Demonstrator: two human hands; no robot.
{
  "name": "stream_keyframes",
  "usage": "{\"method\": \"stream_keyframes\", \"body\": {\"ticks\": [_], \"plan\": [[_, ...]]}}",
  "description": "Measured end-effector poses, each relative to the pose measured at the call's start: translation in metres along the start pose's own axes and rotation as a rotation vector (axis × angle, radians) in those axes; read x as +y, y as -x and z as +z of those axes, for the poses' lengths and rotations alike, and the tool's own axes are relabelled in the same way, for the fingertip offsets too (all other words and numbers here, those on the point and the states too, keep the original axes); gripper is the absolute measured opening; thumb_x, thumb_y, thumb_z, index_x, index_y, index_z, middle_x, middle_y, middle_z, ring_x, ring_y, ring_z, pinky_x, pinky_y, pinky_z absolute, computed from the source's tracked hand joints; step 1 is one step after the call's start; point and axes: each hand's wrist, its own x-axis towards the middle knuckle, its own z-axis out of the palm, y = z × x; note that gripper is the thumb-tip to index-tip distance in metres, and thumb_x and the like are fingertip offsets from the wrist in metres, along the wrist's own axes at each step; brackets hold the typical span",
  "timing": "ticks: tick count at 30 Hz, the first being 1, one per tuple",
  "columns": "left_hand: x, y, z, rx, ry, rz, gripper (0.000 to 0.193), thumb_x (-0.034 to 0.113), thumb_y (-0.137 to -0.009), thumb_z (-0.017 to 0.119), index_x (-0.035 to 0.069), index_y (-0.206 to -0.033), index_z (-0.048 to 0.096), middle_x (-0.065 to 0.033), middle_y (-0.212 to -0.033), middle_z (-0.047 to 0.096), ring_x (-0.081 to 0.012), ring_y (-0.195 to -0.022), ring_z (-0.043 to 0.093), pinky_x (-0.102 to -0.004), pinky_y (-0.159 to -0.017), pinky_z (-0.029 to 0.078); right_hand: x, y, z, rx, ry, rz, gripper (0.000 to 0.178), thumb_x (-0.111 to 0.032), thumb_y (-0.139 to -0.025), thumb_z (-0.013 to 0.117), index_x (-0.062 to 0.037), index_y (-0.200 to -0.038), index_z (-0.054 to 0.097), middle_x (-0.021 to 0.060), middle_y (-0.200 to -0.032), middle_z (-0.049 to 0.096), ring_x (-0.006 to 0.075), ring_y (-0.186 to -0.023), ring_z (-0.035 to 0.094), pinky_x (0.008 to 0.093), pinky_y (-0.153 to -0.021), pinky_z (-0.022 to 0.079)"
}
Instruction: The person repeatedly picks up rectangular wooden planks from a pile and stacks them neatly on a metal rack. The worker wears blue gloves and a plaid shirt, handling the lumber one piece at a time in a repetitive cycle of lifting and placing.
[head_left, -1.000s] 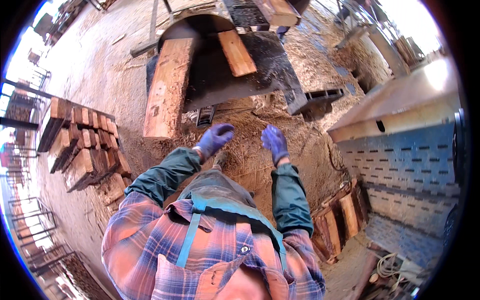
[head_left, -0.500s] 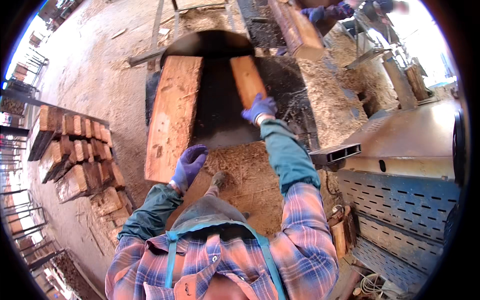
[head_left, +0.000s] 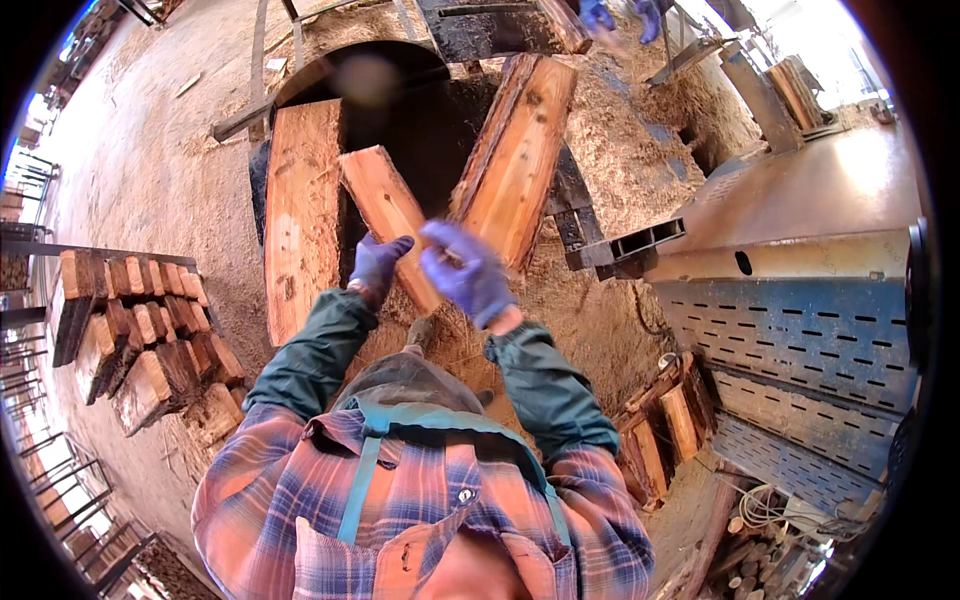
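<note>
A narrow wooden plank [head_left: 385,195] slants across the dark metal table [head_left: 425,130], its near end jutting toward me. My left hand [head_left: 378,265], in a purple glove, is closed on the plank's left edge, thumb across its top. To the right of that plank, my right hand [head_left: 468,275] hovers in a matching glove, blurred, with thumb and fingers apart and nothing visible between them. A wide board [head_left: 303,215] lies at the left of the table. Another thick board [head_left: 520,150], with bark along one edge, rests at the right, beyond my right hand.
Sawn timber is stacked [head_left: 150,340] on the left. A metal machine cover with slotted blue panels [head_left: 790,330] stands at the right, beside a rectangular metal tube [head_left: 640,240]. A co-worker's gloved hands [head_left: 625,15] show at the top. Sawdust [head_left: 170,150] covers the floor.
The narrow plank has moved left and nearer, into my left hand. My right hand has come off it. The thick board has come nearer, onto the table's right side, away from the co-worker.
</note>
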Motion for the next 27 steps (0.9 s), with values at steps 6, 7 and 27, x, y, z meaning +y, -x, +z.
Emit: {"method": "stream_keyframes", "body": {"ticks": [6,7,27], "plan": [[0.086,-0.028,0.027,-0.383,-0.585,0.057,0.044,0.011,-0.072,0.075,-0.007,-0.108,0.058,-0.0102,-0.093,0.066,-0.0149,-0.078,0.061,-0.0285,-0.074,0.052,0.108,0.015,-0.057,0.700,-0.125,0.634,0.061,-0.029,-0.080,0.069,0.0041,-0.125,0.045,0.0204,-0.117,0.055,0.0284,-0.108,0.054,0.0325,-0.088,0.047],[0.093,-0.043,0.038,-0.475,-0.602,0.059,0.045,0.013,-0.071,0.077,-0.007,-0.107,0.059,-0.0093,-0.093,0.066,-0.0134,-0.079,0.061,-0.0279,-0.073,0.052,0.143,0.028,-0.061,0.628,0.012,0.788,0.067,-0.034,-0.079,0.070,0.0060,-0.126,0.044,0.0201,-0.117,0.054,0.0283,-0.109,0.053,0.0324,-0.091,0.045],[0.008,-0.026,0.096,-0.250,-1.256,0.528,0.089,0.050,-0.079,0.062,-0.008,-0.136,0.028,-0.0281,-0.139,0.034,-0.0370,-0.131,0.032,-0.0369,-0.108,0.027,0.084,0.028,-0.033,0.366,-0.579,0.900,0.056,-0.031,-0.078,0.072,0.0006,-0.118,0.051,0.0098,-0.111,0.060,0.0197,-0.095,0.060,0.0313,-0.081,0.049]]}}
